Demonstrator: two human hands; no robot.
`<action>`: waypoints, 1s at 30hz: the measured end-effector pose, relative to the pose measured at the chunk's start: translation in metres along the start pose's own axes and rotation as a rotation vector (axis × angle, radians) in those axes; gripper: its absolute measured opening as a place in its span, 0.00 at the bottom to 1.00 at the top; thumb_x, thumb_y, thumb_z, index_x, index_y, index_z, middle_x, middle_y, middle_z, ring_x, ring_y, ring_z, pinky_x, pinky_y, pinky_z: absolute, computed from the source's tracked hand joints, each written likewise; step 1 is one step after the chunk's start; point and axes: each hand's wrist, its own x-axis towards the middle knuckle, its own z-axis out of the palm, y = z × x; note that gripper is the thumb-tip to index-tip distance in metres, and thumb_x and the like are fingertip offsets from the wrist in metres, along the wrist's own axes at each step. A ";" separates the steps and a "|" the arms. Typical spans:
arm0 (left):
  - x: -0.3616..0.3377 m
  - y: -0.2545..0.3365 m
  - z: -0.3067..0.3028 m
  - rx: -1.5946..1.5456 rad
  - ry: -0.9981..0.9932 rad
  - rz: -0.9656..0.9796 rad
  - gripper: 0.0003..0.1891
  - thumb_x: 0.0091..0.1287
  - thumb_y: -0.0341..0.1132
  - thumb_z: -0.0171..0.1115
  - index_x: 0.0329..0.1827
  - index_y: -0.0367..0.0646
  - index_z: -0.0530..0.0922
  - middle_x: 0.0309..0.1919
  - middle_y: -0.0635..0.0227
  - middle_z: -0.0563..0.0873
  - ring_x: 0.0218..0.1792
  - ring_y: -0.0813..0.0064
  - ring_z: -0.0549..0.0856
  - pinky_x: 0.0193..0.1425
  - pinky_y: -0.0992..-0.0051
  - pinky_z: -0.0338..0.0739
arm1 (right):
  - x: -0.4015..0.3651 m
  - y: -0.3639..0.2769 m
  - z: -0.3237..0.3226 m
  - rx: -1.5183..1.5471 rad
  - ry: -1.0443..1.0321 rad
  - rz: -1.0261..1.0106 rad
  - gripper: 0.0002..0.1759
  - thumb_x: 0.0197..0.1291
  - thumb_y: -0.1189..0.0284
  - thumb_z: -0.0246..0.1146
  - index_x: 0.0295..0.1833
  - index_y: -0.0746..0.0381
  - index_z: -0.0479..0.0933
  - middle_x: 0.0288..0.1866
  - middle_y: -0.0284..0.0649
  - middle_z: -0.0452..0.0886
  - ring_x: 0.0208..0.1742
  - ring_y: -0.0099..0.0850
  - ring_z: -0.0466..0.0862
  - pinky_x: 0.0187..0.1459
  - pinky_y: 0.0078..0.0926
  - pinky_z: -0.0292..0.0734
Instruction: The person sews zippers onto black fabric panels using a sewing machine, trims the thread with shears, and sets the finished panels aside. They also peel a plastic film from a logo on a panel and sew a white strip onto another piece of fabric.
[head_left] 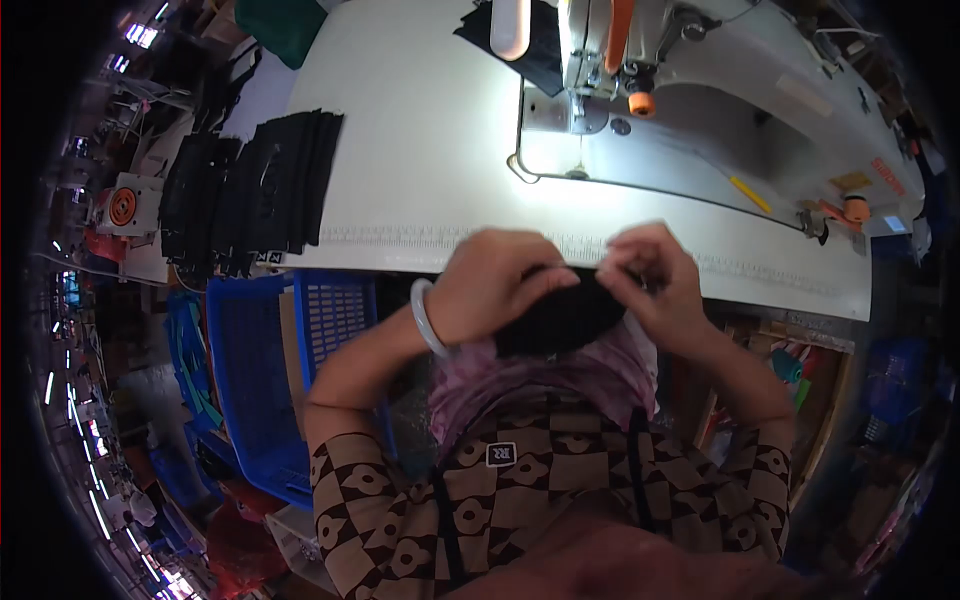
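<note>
A piece of black fabric (560, 318) hangs at the table's front edge, over my lap. My left hand (508, 282) is closed on its upper left part, thumb on top, with a pale bangle (424, 318) round the wrist. At the fabric's upper right corner, the thumb and index finger of my right hand (655, 285) are pinched together on the edge, the other fingers curled above. Beyond both hands stands a sewing machine (800, 90), its needle area (580, 115) lit. More black fabric (520, 50) lies behind the needle.
Stacked black fabric pieces (270, 190) lie on the white table (400, 130) at the left. Below them stands a blue plastic crate (245, 400). A ruler strip (770, 272) runs along the front edge. A yellow-handled tool (750, 194) rests by the machine arm.
</note>
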 end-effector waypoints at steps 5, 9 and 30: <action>0.097 -0.065 -0.045 0.177 -0.068 0.036 0.13 0.63 0.39 0.75 0.33 0.37 0.85 0.25 0.53 0.83 0.30 0.60 0.87 0.37 0.65 0.78 | 0.084 -0.010 -0.026 -0.911 -0.167 -0.546 0.21 0.55 0.71 0.79 0.53 0.59 0.82 0.41 0.34 0.79 0.35 0.26 0.84 0.34 0.26 0.79; 0.120 -0.095 -0.036 0.377 -0.076 -0.025 0.14 0.62 0.41 0.75 0.37 0.38 0.85 0.34 0.56 0.87 0.37 0.59 0.87 0.40 0.64 0.78 | 0.101 0.022 -0.038 -1.024 -0.418 -0.614 0.26 0.51 0.62 0.79 0.56 0.55 0.84 0.41 0.34 0.77 0.33 0.32 0.83 0.32 0.31 0.80; 0.092 -0.087 -0.004 0.291 -0.019 0.295 0.32 0.59 0.37 0.76 0.67 0.39 0.78 0.71 0.57 0.76 0.73 0.51 0.73 0.78 0.53 0.67 | 0.135 0.020 -0.068 -1.253 -0.371 -0.620 0.22 0.56 0.79 0.64 0.58 0.60 0.84 0.54 0.40 0.87 0.45 0.39 0.89 0.42 0.35 0.87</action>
